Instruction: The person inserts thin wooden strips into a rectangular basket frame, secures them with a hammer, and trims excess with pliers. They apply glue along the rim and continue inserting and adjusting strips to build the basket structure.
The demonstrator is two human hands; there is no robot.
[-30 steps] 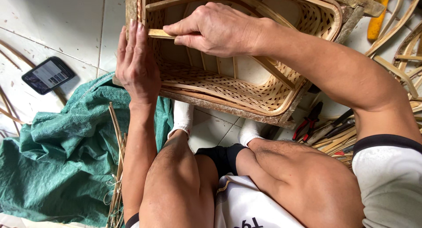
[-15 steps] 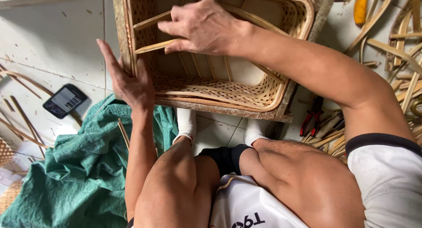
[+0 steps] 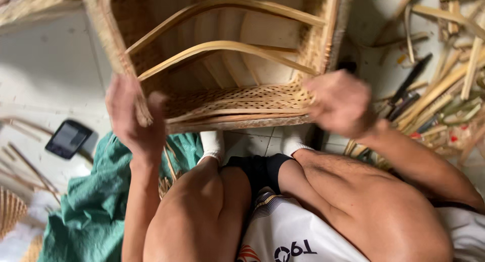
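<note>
Green cloth point(image 3: 96, 206), phone point(image 3: 68, 139), cane strips point(image 3: 444, 85)

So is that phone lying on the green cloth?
No, the phone lies on the bare white floor, just beside the green cloth.

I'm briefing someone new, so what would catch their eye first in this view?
First, the large woven basket filling the top centre, with bent cane strips arching across its open inside. The left hand grips its near left corner and the right hand its near right corner, both blurred. Next, the rumpled green cloth on the floor at lower left, with a dark phone lying beside it.
</note>
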